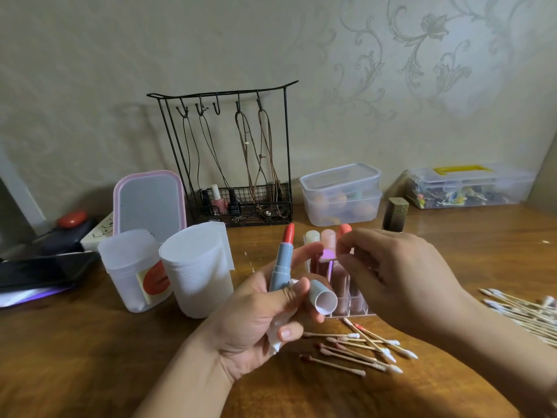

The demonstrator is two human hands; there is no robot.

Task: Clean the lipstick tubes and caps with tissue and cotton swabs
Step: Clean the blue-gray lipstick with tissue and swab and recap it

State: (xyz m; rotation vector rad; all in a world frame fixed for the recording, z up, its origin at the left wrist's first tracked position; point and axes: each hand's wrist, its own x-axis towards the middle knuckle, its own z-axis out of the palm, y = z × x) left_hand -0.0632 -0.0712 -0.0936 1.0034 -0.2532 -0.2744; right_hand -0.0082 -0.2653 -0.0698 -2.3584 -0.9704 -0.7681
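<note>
**Two hands over the lipstick organizer**

Left hand (265, 321) grips an upright blue lipstick tube (281, 263), red bullet exposed, plus its cap (324, 298) and crumpled tissue (278, 333). Right hand (401, 276) hovers over the clear organizer (340, 300), fingertips curled together; whether they pinch anything I cannot tell. Used cotton swabs (358, 348) lie on the wooden table (90, 357) just below; a clean pile of swabs (524, 312) sits far right.

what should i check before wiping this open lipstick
1. Lipstick tube held firm in left hand: ok.
2. Cap off, held in the same hand: ok.
3. Tissue in that palm: ok.
4. Red bullet twisted up, exposed, clear of fingers: ok.
5. Right hand holding a swab: cannot tell, fingertips pinched, nothing visible.
6. Used cotton swabs lying beside the work area: ok.
</note>
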